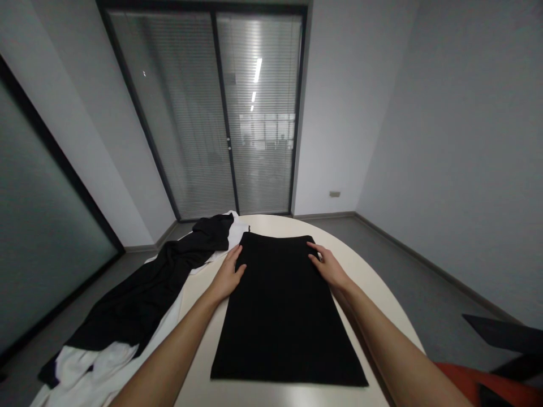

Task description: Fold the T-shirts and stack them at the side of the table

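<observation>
A black skirt point(284, 316) lies flat on the pale table point(382, 288), its narrow waist end away from me and its wide hem toward me. My left hand point(227, 277) rests on the skirt's left edge near the waist, thumb apart from the stretched fingers. On the opposite edge, my right hand point(331, 265) touches the cloth near the top right corner, its fingers spread. Neither hand grips the fabric. A small dark loop or tag sticks up at the upper left corner of the waist.
Rumpled black clothing point(144, 288) and white clothing point(97, 367) lie in a heap along the table's left side. A red chair point(475, 384) with black arms stands at the lower right. Beyond the table are a glass door with blinds point(263, 169) and grey walls.
</observation>
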A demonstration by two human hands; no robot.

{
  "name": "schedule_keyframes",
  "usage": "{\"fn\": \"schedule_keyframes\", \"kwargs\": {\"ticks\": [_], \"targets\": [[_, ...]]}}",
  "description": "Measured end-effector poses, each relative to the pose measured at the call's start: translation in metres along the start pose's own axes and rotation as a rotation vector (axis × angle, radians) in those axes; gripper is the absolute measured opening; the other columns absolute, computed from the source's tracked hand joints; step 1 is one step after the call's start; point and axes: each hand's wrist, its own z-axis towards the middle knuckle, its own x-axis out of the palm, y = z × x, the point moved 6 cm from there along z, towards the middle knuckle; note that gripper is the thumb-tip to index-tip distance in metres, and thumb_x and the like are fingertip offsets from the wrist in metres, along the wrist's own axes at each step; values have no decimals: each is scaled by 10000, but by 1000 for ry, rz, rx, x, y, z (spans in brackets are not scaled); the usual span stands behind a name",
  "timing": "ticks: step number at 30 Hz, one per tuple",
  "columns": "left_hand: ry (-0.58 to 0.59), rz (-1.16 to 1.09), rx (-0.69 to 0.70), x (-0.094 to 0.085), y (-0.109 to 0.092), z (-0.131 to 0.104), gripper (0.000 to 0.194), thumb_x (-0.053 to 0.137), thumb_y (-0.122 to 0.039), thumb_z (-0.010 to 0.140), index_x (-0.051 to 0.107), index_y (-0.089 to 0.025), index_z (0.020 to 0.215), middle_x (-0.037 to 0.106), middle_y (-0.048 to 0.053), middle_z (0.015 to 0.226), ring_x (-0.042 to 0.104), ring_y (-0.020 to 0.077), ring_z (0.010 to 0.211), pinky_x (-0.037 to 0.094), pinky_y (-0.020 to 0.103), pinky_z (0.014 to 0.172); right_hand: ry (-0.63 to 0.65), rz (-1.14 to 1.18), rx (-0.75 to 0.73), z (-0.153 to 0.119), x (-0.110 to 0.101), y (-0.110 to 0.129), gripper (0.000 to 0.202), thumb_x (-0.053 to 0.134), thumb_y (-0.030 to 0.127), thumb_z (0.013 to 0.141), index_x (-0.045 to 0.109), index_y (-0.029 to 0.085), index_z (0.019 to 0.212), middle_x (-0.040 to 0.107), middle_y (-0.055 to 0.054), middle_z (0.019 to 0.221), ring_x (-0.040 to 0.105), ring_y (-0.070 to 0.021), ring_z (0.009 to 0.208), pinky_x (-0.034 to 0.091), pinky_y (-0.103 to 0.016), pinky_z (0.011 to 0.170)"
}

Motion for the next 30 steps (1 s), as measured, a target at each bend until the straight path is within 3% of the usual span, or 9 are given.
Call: {"fn": "schedule_keyframes", "kwargs": {"ticks": [4,8,12,18,24,28,30], "targets": [[1,51,-45,4,3,-2,556,609,-277,826,574,-145,1365,502,146,1486,435,282,1403,299,465,1191,22,-26,19,3,4,-1,430,592,275,848,667,207,1265,683,-114,1278,614,-281,1218,421,-490,1108],[-11,61,-63,-1,1,-5,379,612,-269,832,694,-171,1189,686,120,1245,607,283,1203,403,476,1105,17,2,74,-3,-2,-1,295,599,291,855,737,237,1111,737,-80,1155,661,-277,1132,465,-476,1058],[-26,50,-67,-8,-6,-3,244,629,-238,811,735,-193,1026,724,98,1086,662,266,1049,484,450,1004,64,29,141,-7,-2,0,266,615,296,838,753,219,1052,743,-94,1110,676,-281,1086,493,-466,1013],[-58,13,-22,-5,-11,1,423,542,-268,886,595,-190,1299,530,130,1415,514,251,1315,419,432,1096,-59,9,-34,3,-3,10,403,529,338,902,650,230,1270,639,-104,1326,585,-263,1235,458,-474,1056],[28,28,-49,8,2,-4,491,630,-262,817,602,-151,1295,567,157,1392,508,295,1331,330,495,1169,54,-9,46,4,9,-7,456,582,370,884,653,165,1285,652,-156,1314,589,-304,1252,414,-515,1109],[-22,12,-10,4,-1,-3,532,582,-274,868,529,-181,1390,451,130,1519,391,254,1433,249,460,1215,-22,10,-25,4,5,-6,477,559,351,901,596,211,1355,598,-113,1400,527,-264,1329,358,-485,1164],[-25,6,-26,4,0,-2,531,605,-277,849,554,-169,1366,478,145,1496,412,271,1419,257,474,1210,-29,-21,-16,5,6,-9,475,561,339,893,599,209,1349,603,-119,1391,530,-270,1323,360,-497,1160]]}}
